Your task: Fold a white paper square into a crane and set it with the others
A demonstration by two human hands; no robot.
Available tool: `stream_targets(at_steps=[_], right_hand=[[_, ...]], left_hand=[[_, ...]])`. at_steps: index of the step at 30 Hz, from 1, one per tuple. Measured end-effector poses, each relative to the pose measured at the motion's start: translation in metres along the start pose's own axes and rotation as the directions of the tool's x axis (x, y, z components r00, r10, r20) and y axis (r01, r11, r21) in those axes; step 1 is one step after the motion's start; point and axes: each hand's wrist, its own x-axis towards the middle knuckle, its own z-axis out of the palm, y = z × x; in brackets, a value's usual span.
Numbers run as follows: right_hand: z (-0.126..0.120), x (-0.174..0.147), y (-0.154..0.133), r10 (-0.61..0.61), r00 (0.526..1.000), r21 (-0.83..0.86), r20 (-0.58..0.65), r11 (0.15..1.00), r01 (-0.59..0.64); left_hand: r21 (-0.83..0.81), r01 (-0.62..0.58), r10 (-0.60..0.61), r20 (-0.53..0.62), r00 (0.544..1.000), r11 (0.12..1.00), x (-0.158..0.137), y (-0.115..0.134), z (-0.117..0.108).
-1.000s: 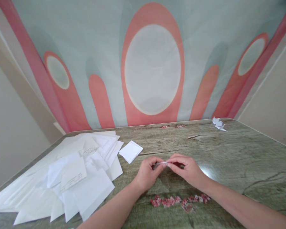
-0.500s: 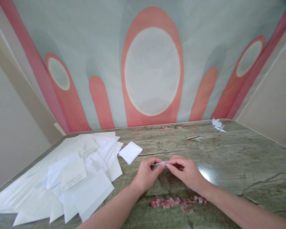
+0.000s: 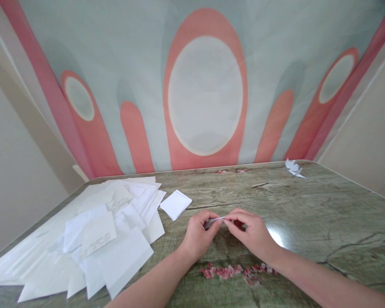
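Note:
A small folded piece of white paper (image 3: 215, 220) is pinched between my two hands, just above the wood-patterned table (image 3: 231, 192). My left hand (image 3: 199, 234) grips its left part between thumb and fingers. At the other end, the thumb and forefinger of my right hand (image 3: 247, 231) close on its tip. Most of the paper is hidden by my fingers, so its full shape cannot be made out. Beyond my left hand lies a small stack of square white paper (image 3: 176, 205).
Loose white sheets (image 3: 128, 252) spread in a large overlapping pile across the table's left side. Several folded paper figures (image 3: 294, 167) sit at the far right edge. A wall with a red and pale green pattern (image 3: 208, 160) rises right behind the table.
Both hands keep their hold on the folded paper and have barely moved. Slightly more of the paper shows between the fingers now.

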Motion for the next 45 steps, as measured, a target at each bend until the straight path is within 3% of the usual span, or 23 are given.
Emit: stream_targets(at_steps=[11,16,25,40,42,45], right_hand=[[0.0,-0.001,0.005,-0.146,0.989,-0.183,-0.003,0.973,0.143],[0.0,-0.002,0.004,-0.108,0.993,-0.233,0.04,0.966,0.114],[-0.001,0.002,-0.002,0.07,0.994,0.007,0.08,0.997,-0.071],[0.001,0.002,-0.002,0.07,0.996,0.039,0.052,0.997,-0.072],[0.001,0.002,-0.001,0.104,0.993,0.085,0.063,0.99,-0.109],[0.002,0.002,0.002,0.228,0.963,0.227,0.145,0.939,-0.257]], left_hand=[[-0.009,0.056,-0.056,-0.012,0.998,0.998,-0.002,-0.003,0.004],[0.004,0.073,-0.073,0.004,0.997,0.997,-0.002,-0.004,0.005],[-0.081,0.092,-0.091,0.008,0.996,0.992,0.001,-0.007,0.001],[-0.209,0.081,-0.075,0.039,0.996,0.975,0.003,-0.01,0.001],[-0.207,0.083,-0.074,0.051,0.996,0.975,0.003,-0.01,0.001],[-0.209,0.08,-0.066,0.075,0.995,0.975,0.003,-0.009,0.0]])
